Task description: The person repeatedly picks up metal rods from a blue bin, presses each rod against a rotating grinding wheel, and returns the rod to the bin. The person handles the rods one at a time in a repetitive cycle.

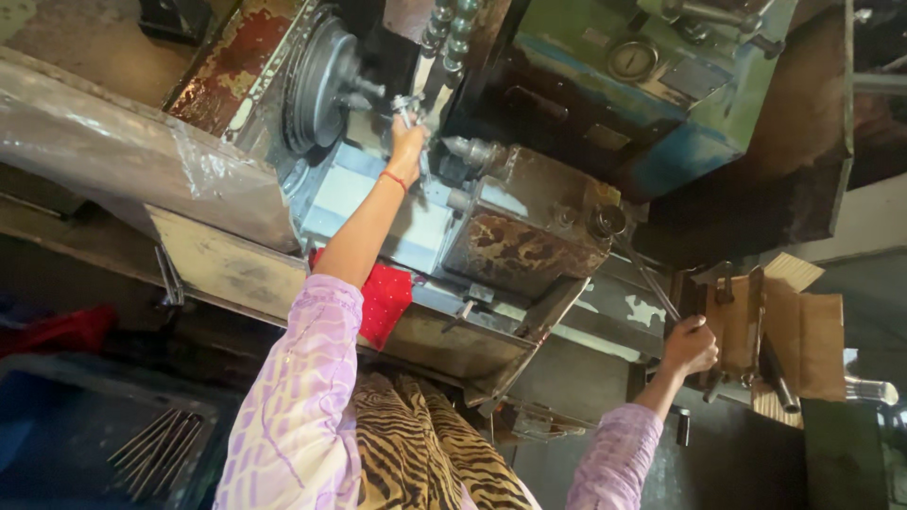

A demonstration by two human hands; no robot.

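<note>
Left hand: the left hand (408, 144) reaches far up into the machine (529, 227), arm stretched out, a red thread at the wrist.
Left fingers: closed together around a small shiny metal part (406, 106), which sits just right of the grey round wheel (326, 80) at the far left of the machine.
Right hand: the right hand (690, 345) is at the near right, well apart from the left.
Right fingers: curled shut around the lower end of a long thin metal lever (647, 274).
Lever: it runs slanting up and left from the fist to a dark knob on the machine's rusty brown block (520, 241).
Sleeves: both arms wear pale purple patterned sleeves (302, 397).
Nearby: a red cloth (385, 300) hangs on the machine's near edge beside the left forearm; brown cardboard (803, 331) with metal tools stands just right of the right hand; thin metal rods (156, 449) lie at the near left.
</note>
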